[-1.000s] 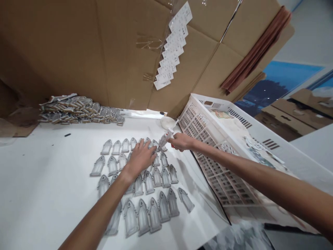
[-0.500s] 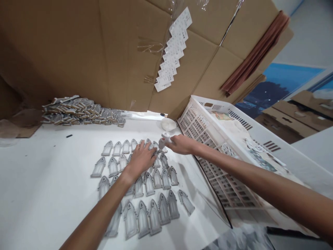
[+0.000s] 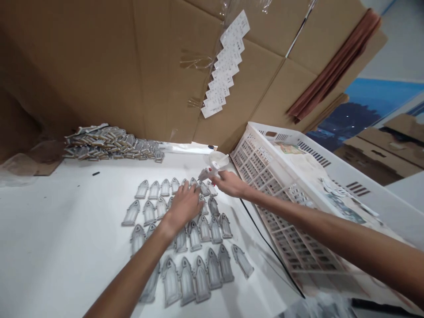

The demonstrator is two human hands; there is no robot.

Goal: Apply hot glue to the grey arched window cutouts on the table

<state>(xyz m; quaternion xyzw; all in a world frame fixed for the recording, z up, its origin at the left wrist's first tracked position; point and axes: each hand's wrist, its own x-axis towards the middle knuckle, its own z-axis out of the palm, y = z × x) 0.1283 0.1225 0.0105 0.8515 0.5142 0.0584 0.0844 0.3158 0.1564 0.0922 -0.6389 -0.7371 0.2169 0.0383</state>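
Note:
A white hot glue gun (image 3: pixel 213 167) with a red mark is gripped in my right hand (image 3: pixel 231 183), its nozzle pointing left over the far row of pieces. Several small grey arched pieces (image 3: pixel 199 279), shaped like pointed windows, lie in rough rows on the white table (image 3: pixel 59 247). My left hand (image 3: pixel 184 206) rests palm down over the middle of these rows, fingers stretched toward the far row near the nozzle. It hides some of the pieces beneath it. A black cord (image 3: pixel 265 236) runs along the table below my right forearm.
A white plastic crate (image 3: pixel 281 168) holding papers stands on the right. At the back left is a heap of similar grey pieces (image 3: pixel 109 143). A round whitish dish (image 3: pixel 218 158) sits behind the glue gun. Cardboard (image 3: pixel 165 75) with paper labels (image 3: pixel 225 66) rises behind.
The glue gun has tilted from nozzle down to nozzle pointing left and lifted slightly off the pieces. My left hand stays over the rows. The whole view has shifted a little.

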